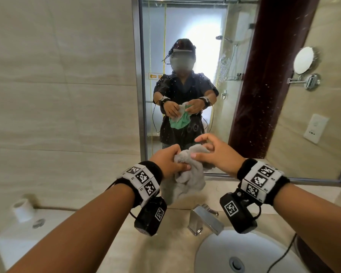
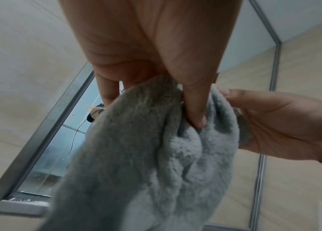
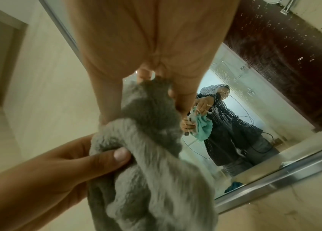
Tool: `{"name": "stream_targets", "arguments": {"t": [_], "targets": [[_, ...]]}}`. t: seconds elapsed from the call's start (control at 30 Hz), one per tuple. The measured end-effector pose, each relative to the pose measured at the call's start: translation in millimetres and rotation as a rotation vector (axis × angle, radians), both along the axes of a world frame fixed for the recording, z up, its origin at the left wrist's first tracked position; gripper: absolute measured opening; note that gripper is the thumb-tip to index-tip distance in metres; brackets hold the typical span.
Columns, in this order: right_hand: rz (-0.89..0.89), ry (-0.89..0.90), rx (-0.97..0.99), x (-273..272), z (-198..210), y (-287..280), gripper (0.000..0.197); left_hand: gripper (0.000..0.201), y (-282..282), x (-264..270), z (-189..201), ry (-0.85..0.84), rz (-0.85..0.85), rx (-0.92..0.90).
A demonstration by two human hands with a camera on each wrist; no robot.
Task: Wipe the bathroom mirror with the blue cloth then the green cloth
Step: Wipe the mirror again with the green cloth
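Grey-green cloth (image 1: 187, 174) between pinching fingers (image 1: 182, 166)

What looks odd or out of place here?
Water droplets speckle the bathroom mirror, so it is not yet wiped dry. Both hands bunch one cloth: grey toward the camera, green in the reflection.

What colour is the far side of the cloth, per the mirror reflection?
Green; the near side of the cloth reads grey. Head view shows it best, in the mirror.

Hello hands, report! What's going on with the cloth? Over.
Left hand and right hand both gripping fluffy grey-and-green cloth. Droplet-speckled wall mirror untouched. Nothing blocking.
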State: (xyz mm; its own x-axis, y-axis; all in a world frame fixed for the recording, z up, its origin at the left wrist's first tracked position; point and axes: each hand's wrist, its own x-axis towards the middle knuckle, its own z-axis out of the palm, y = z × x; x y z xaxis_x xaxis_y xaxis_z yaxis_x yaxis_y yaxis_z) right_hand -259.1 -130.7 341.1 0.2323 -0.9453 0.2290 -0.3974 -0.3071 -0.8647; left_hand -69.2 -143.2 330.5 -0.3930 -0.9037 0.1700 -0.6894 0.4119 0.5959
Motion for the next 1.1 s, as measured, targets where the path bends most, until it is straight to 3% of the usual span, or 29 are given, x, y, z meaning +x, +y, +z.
{"name": "stream_targets", "arguments": {"t": [0.1,0.2,0.33,0.5,0.6,0.83,0.87,0.97,1.03,1.1], "targets": [[0.041,0.161,-0.018,-4,1,2,0.038,0.039,0,6,1,-0.054,0.010,-0.003],[-0.077,0.347,-0.179,-8,3,4,0.024,0.042,0,17,2,-0.059,0.042,0.056],[-0.052,0.217,-0.190,-11,5,7,0.026,0.041,0,25,4,-0.163,0.127,0.052],[-0.083,0.456,-0.111,-25,-3,3,0.023,0.017,0,30,7,-0.223,0.129,-0.027],[-0.021,0.358,-0.036,-24,-5,4,0.009,0.015,1,28,9,-0.140,0.103,-0.080],[0.106,0.262,0.087,1,-10,-3,0.053,0.027,2,18,11,0.009,-0.017,-0.170],[0.116,0.317,0.046,4,-12,-4,0.050,0.030,2,17,11,0.020,-0.021,-0.171],[-0.019,0.453,-0.157,9,-19,-7,0.018,0.031,3,17,12,0.013,-0.031,-0.164],[-0.164,0.386,-0.220,7,-20,-10,0.005,0.026,4,21,11,-0.094,-0.046,-0.163],[-0.268,0.282,-0.201,2,-19,-16,0.003,0.026,4,26,7,-0.215,-0.079,-0.116]]}}
